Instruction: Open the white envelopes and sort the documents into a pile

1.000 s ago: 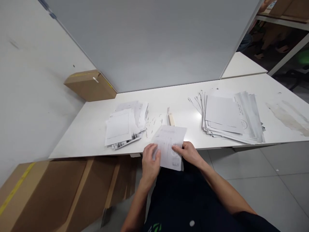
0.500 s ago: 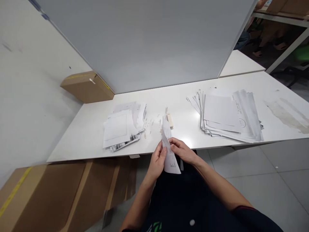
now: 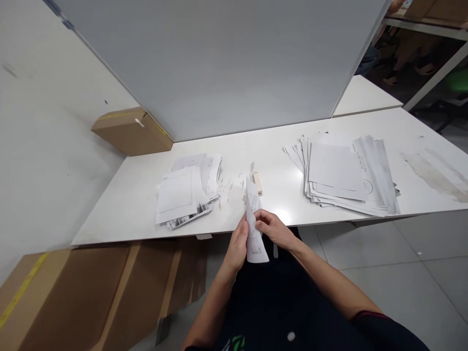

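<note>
Between my two hands stands a printed sheet of paper (image 3: 255, 246), bent along its length, just over the table's front edge. My left hand (image 3: 238, 243) is closed on its left side, thumb pointing up. My right hand (image 3: 274, 228) pinches the right side, its fingertips partly behind the paper. Behind the sheet lies a small cream-coloured block-like item (image 3: 258, 183), whose kind I cannot make out. One pile of papers (image 3: 179, 192) rests to the left, and a larger pile of papers (image 3: 336, 168) is spread to the right.
The white table (image 3: 120, 204) meets a grey-white panel (image 3: 234, 68) at its back. A cardboard box (image 3: 133, 131) sits at the back left corner. More cardboard boxes (image 3: 91, 292) stand below on the left. Paper scraps (image 3: 230, 184) dot the middle. People's legs (image 3: 398, 63) show far right.
The sheet's lower end has swung slightly left. My left thumb has straightened along the paper, and my right hand has shifted a little. The piles are unchanged.
</note>
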Tool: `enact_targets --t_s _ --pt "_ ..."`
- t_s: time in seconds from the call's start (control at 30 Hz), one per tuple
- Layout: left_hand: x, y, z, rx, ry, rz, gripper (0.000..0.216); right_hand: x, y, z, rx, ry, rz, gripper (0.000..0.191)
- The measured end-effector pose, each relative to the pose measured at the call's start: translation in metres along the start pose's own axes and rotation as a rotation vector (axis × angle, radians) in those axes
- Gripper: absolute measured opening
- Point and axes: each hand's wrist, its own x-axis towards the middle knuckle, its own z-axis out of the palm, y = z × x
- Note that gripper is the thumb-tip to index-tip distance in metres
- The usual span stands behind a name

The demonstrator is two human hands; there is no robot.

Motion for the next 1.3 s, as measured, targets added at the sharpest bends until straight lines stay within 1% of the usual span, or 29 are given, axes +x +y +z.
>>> enact_targets --t_s 0.13,0.2,0.3,0.37,0.4,0.47,0.53,0.63,0.7,0.77,0.83,0.87,0.9,1.0,1.07,1.2,1.3 --pt "0.001 -0.001 0.002 -0.124 0.017 -0.026 0.046 0.0 0.003 0.0 -0.021 0.047 0.011 0.035" --pt "0.001 0.0 0.004 -0.196 0.018 -0.051 0.047 0.001 0.005 0.0 -0.024 0.049 0.007 0.034" --pt "0.001 0.005 0.004 -0.272 0.013 -0.165 0.051 0.001 0.005 0.002 -0.034 0.014 0.002 0.037" --pt "0.0 0.011 0.001 -0.3 0.023 -0.215 0.057 0.0 0.005 0.004 -0.122 0.007 -0.018 0.036" --pt "0.001 0.015 -0.001 -0.312 0.031 -0.211 0.06 0.0 0.005 0.004 -0.205 0.019 -0.041 0.032" --pt "0.002 0.019 -0.008 -0.336 0.036 -0.176 0.064 -0.001 0.007 0.005 -0.414 0.058 -0.105 0.026" --pt "0.005 0.019 -0.016 -0.334 0.034 -0.195 0.063 -0.002 0.009 0.004 -0.582 0.086 -0.143 0.023" --pt "0.009 0.012 -0.032 -0.282 0.081 -0.288 0.047 -0.005 0.015 -0.001 -0.699 0.119 -0.102 0.019" --pt "0.009 0.006 -0.043 -0.267 0.137 -0.316 0.043 -0.01 0.019 -0.006 -0.764 0.174 -0.055 0.017" --pt "0.008 0.001 -0.053 -0.278 0.17 -0.312 0.042 -0.016 0.021 -0.012 -0.853 0.259 0.006 0.029" --pt "0.007 -0.002 -0.062 -0.292 0.172 -0.294 0.041 -0.023 0.02 -0.017 -0.912 0.342 0.074 0.039" --pt "0.006 -0.003 -0.065 -0.297 0.17 -0.284 0.04 -0.026 0.019 -0.019 -0.896 0.357 0.104 0.04" --pt "0.006 -0.004 -0.067 -0.3 0.165 -0.275 0.041 -0.029 0.018 -0.02 -0.835 0.343 0.13 0.04" --pt "0.006 -0.005 -0.069 -0.309 0.146 -0.256 0.043 -0.033 0.011 -0.019 -0.487 0.201 0.158 0.038" --pt "0.007 -0.006 -0.066 -0.317 0.128 -0.256 0.044 -0.032 0.008 -0.016 -0.325 0.157 0.138 0.036" --pt "0.008 -0.006 -0.056 -0.284 0.103 -0.265 0.047 -0.029 0.004 -0.012 -0.266 0.22 0.123 0.034" --pt "0.009 -0.005 -0.05 -0.216 0.13 -0.22 0.051 -0.027 0.001 -0.012 -0.276 0.269 0.11 0.032"
